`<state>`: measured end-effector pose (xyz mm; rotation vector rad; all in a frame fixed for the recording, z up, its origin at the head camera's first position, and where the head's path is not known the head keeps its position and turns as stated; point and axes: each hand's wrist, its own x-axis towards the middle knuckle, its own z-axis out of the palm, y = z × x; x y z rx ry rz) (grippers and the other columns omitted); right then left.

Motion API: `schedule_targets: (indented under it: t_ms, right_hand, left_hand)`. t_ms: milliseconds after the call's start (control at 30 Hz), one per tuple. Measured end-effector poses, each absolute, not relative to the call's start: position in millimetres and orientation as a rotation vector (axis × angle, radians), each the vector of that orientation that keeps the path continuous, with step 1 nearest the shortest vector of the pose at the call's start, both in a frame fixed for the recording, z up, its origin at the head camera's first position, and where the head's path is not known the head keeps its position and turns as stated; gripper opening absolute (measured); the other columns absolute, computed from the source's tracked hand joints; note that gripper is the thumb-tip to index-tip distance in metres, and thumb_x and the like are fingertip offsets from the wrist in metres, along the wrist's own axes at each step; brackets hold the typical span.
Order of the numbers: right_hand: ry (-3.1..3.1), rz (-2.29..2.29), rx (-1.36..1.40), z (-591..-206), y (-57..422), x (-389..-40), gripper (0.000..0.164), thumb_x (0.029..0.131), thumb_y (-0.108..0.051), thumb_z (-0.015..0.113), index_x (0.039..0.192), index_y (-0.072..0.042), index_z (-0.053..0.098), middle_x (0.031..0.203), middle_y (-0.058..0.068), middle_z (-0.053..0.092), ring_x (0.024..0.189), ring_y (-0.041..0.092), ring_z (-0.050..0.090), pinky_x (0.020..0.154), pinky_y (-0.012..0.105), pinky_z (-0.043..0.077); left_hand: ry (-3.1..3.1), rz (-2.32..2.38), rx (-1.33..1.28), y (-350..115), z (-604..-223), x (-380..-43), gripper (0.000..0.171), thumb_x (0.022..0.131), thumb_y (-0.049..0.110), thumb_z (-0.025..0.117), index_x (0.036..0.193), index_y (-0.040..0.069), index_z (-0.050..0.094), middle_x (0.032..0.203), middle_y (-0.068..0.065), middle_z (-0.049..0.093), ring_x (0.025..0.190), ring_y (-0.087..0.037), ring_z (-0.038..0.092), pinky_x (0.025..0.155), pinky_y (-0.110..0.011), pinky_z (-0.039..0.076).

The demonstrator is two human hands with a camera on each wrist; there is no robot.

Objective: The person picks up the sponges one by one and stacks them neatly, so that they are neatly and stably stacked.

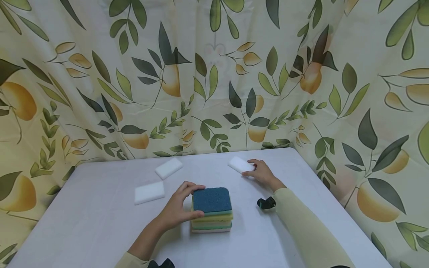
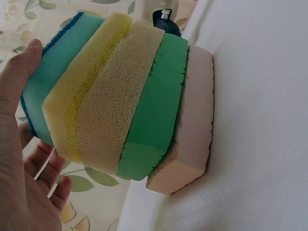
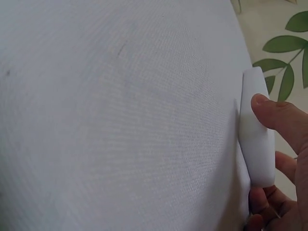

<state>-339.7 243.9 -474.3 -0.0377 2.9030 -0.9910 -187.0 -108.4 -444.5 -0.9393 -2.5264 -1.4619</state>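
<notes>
A stack of several sponges point(image 2: 106, 101) stands on the white-covered table in front of me. Its top sponge point(image 1: 212, 201) is teal with a dark blue scouring face; below come yellow, tan and green layers, with a pale pinkish sponge point(image 2: 185, 125) at the bottom. My left hand point(image 1: 175, 208) holds the top sponge from the left, thumb at the near side and fingers at the far corner. Further back on the right, my right hand point(image 1: 263, 173) pinches the edge of a white sponge point(image 1: 238, 164), which lies low at the tabletop in the right wrist view.
Two more white sponges, a nearer one point(image 1: 149, 192) and a farther one point(image 1: 169, 168), lie left of the stack. A small black device point(image 1: 266, 203) sits at the right sleeve. A leaf-and-fruit patterned curtain point(image 1: 214, 111) hangs behind the table point(image 1: 90, 223).
</notes>
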Motion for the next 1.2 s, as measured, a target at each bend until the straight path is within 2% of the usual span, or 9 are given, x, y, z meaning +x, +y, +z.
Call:
schedule_targets:
  t_ms: [467,733,1200]
  right_hand:
    - [2.895,-0.935,-0.030,-473.0,238.5,-340.5,0.076,0.082,-0.036,0.078,0.144,-0.005,0.046,0.132,0.026,0.046,0.118,0.038,0.044,0.101,0.054,0.038]
    - [2.870,-0.925,-0.006,-471.1,238.0,-342.5,0.076,0.084,-0.034,0.077,0.146,-0.006,0.044,0.135,0.024,0.044,0.119,0.037,0.044,0.104,0.054,0.038]
    - [2.882,-0.911,-0.082,-465.3,238.9,-337.6,0.073,0.084,-0.035,0.077,0.144,-0.007,0.048,0.132,0.023,0.046,0.116,0.035,0.046,0.101,0.054,0.039]
  left_hand:
    - [-2.514,-1.475,-0.948,-108.0,-444.8,-185.8,0.065,0.078,0.044,0.081,0.136,0.036,0.053,0.121,0.011,0.049,0.108,-0.010,0.049,0.093,-0.053,0.044]
    - [-2.510,-1.488,-0.946,-107.9,-444.9,-185.3,0.065,0.078,0.042,0.082,0.137,0.036,0.053,0.121,0.011,0.049,0.110,-0.010,0.050,0.094,-0.056,0.044]
    - [-2.529,-1.466,-0.936,-108.6,-443.7,-186.2,0.065,0.078,0.045,0.081,0.136,0.036,0.053,0.121,0.011,0.049,0.107,-0.011,0.049,0.093,-0.052,0.044]
